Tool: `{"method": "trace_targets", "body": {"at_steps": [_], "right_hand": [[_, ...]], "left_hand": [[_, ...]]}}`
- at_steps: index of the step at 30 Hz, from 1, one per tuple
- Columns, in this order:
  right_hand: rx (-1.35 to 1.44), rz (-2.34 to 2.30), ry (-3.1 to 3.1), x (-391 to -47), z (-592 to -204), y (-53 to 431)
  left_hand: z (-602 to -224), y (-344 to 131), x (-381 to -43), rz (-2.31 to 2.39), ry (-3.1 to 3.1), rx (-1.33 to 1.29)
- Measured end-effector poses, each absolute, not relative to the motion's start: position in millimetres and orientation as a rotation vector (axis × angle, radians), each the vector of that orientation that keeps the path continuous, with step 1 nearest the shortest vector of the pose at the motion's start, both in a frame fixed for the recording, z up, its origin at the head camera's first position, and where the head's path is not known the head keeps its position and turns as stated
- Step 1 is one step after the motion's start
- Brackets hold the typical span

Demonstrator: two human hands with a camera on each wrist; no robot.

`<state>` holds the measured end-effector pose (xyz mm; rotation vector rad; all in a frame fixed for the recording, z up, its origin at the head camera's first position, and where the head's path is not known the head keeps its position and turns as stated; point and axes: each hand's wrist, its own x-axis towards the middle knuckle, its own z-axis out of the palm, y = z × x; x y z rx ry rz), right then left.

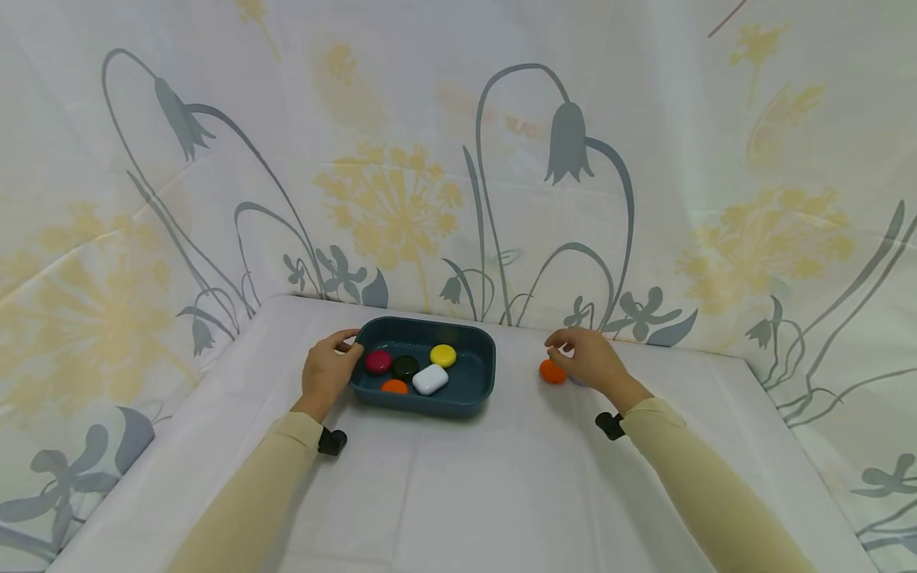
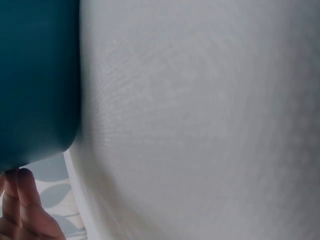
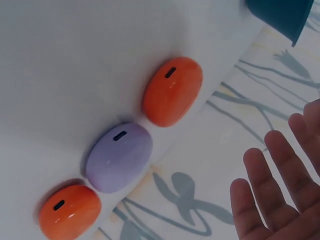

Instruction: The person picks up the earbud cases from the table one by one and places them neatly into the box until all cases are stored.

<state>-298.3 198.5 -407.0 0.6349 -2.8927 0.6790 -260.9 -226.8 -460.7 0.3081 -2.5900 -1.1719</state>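
My left hand (image 1: 331,370) grips the left end of a dark teal tray (image 1: 430,407), thumb at its rim; in the left wrist view its fingers (image 2: 31,192) touch the outer wall. Inside the tray lie several glossy rounded pieces: red (image 1: 378,362), black (image 1: 405,368), yellow (image 1: 442,356), white (image 1: 431,380) and orange (image 1: 395,387). Holding nothing, my right hand (image 1: 591,362) hovers over an orange pebble-shaped piece (image 1: 552,371). The right wrist view shows it in a row with a lilac piece (image 3: 119,157) and another orange piece (image 3: 70,212), each with a small dark slot.
A white cloth covers the table (image 1: 487,485). Behind it hangs a flower-printed curtain (image 1: 444,159), close to the tray's far side. Dark wrist-worn devices (image 1: 610,426) sit below both hands.
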Motion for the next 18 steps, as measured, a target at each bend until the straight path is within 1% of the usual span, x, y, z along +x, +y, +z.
{"method": "trace_targets", "body": {"at_steps": [10,18], "right_hand": [[0.680,0.700,-2.871,-303,-406,184],[0.726,0.802,-2.843,-299,-405,167]], "left_hand": [[-461,-226,-263,-1.167,-2.578,0.301],[-461,-226,-261,-1.176,-2.588,0.325]]}}
